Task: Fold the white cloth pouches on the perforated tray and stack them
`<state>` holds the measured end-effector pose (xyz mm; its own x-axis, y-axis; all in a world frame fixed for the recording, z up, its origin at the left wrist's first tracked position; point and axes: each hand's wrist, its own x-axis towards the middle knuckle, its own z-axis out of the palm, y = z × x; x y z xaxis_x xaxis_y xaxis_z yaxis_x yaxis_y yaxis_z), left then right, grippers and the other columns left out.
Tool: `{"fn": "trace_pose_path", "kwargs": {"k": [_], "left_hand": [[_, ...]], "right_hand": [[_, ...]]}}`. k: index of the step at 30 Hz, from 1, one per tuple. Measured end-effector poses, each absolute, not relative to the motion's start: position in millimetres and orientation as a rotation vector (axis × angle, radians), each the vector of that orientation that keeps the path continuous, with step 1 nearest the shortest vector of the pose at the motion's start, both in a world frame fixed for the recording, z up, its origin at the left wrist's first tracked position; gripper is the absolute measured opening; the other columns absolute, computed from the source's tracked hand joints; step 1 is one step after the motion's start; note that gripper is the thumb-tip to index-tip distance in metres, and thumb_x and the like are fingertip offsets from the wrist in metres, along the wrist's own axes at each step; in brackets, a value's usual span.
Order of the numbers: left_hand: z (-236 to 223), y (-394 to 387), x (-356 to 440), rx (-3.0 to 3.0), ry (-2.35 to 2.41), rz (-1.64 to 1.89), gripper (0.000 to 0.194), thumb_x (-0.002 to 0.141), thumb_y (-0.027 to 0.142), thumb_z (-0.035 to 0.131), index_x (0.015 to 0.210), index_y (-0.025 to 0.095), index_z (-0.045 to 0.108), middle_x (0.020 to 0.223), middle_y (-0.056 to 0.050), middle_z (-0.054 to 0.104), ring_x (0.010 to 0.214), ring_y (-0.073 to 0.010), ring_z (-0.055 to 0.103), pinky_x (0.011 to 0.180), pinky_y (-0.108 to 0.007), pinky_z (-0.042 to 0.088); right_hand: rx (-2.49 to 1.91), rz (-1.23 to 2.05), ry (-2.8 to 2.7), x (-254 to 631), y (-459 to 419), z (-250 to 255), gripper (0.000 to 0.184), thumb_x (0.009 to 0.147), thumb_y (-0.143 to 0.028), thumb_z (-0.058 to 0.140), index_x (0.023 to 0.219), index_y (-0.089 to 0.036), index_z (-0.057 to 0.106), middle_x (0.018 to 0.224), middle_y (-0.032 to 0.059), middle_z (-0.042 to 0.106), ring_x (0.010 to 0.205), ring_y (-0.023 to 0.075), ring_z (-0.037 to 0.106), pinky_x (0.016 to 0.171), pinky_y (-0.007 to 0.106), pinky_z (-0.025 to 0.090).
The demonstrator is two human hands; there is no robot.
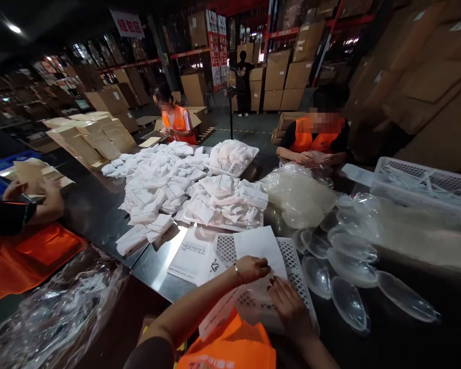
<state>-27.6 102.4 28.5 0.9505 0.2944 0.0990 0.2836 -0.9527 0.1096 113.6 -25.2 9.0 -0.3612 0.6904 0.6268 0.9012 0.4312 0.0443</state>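
My left hand (255,269), with a thin bracelet at its wrist, is closed on the lower part of a flat white sheet (259,243); paper or plastic, I cannot tell. Close beside it, my right hand (289,305) has its fingers pressed together at the sheet's lower right edge. Both hands are over a white perforated basket (297,264) at the table's near edge. Left of the basket lie flat white printed bags (190,256), partly under my left forearm. A further white sheet (218,312) hangs below that forearm.
White packets (157,179) are heaped mid-table, some in a white tray (230,220). Clear oval plastic pieces (348,302) and a plastic bag (297,195) lie right. Co-workers in orange vests sit across; another person's hands (34,192) are left. Crumpled plastic film (69,312) lies lower left.
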Motion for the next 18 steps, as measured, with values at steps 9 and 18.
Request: {"fn": "trace_pose_path", "kwargs": {"k": [9,18], "left_hand": [[46,53,-31,2.732,1.351,0.292,0.040,0.090,0.029,0.049,0.126,0.014,0.052,0.121,-0.017,0.058,0.109,-0.0292,0.056,0.086,-0.043,0.048],[-33,16,-134,2.040,1.732,0.457,0.053,0.081,0.025,0.049,0.132,0.012,0.049,0.146,-0.016,0.034,0.134,-0.0324,0.033,0.106,-0.055,0.032]], "right_hand": [[-1.549,-0.436,-2.156,128,-1,-21,0.037,0.071,-0.002,0.036,0.098,-0.015,0.058,0.093,0.0112,0.066,0.085,0.0233,0.062,0.077,0.037,0.052],[-1.655,-0.209,-2.075,124,-3,-32,0.038,0.066,-0.010,0.048,0.102,-0.019,0.055,0.102,0.0098,0.063,0.094,0.0270,0.057,0.086,0.043,0.045]]}}
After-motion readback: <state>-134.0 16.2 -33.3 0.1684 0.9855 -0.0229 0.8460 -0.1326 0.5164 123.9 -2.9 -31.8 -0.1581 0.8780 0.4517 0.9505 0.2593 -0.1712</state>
